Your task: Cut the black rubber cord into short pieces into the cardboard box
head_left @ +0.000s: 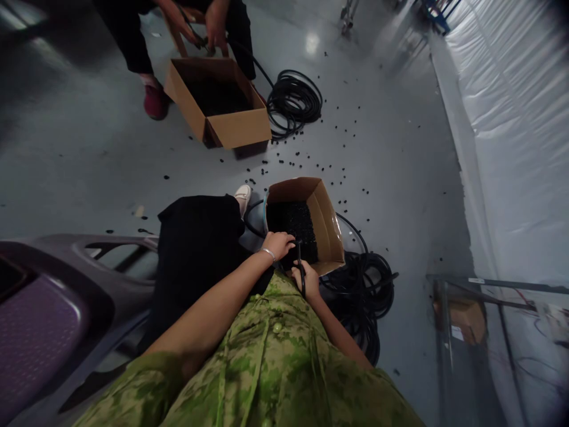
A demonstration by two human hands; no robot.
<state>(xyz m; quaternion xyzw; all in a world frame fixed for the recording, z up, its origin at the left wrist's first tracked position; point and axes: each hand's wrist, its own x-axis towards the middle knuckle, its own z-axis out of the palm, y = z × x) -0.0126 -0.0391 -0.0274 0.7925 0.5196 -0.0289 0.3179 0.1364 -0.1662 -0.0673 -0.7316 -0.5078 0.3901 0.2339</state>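
An open cardboard box (331,222) stands in front of me, its bottom covered with many small black pieces (291,219). Over its near side, my right hand (306,280) is closed around a black-handled tool that looks like scissors (299,252), pointing into the box. My left hand (278,244) is just left of the tool's tip, fingers pinched together. Something dark is at those fingertips, too small and dim to make out. A black hose (252,222) curves beside the box and passes out of sight near my left arm.
Coiled black hose (377,284) lies right of my box. Across from me, another person's hands (216,26) work above a second cardboard box (240,127), with a hose coil (296,98) beside it. Small black bits dot the grey floor (391,160). A purple-seated chair (40,332) stands at left.
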